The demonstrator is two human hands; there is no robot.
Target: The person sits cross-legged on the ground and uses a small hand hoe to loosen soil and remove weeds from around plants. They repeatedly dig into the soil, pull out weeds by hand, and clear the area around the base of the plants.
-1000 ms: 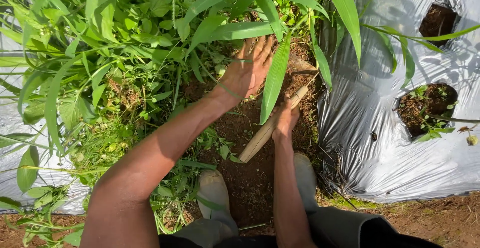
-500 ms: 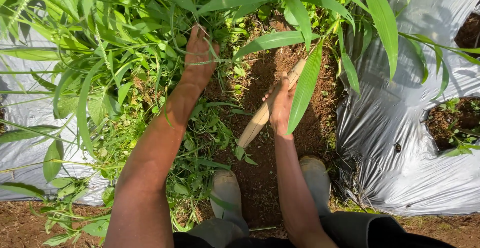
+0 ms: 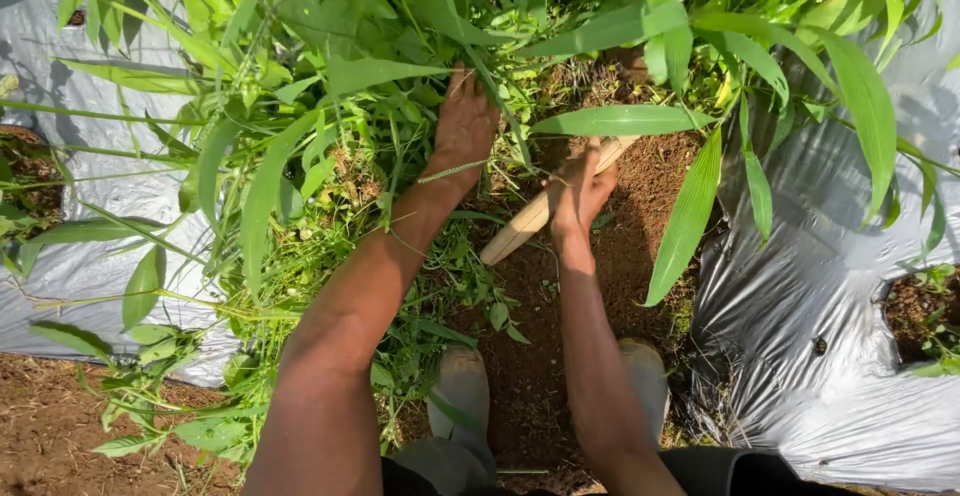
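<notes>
The left hand [image 3: 463,126] closes its fingers in a clump of weeds [image 3: 400,106], while the right hand [image 3: 580,191] grips a wooden handle [image 3: 520,228] slanting across its fingers above bare soil [image 3: 540,336].

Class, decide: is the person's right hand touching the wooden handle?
Touching. The head view shows the right hand wrapped around the wooden handle, which sticks out on both sides.
</notes>
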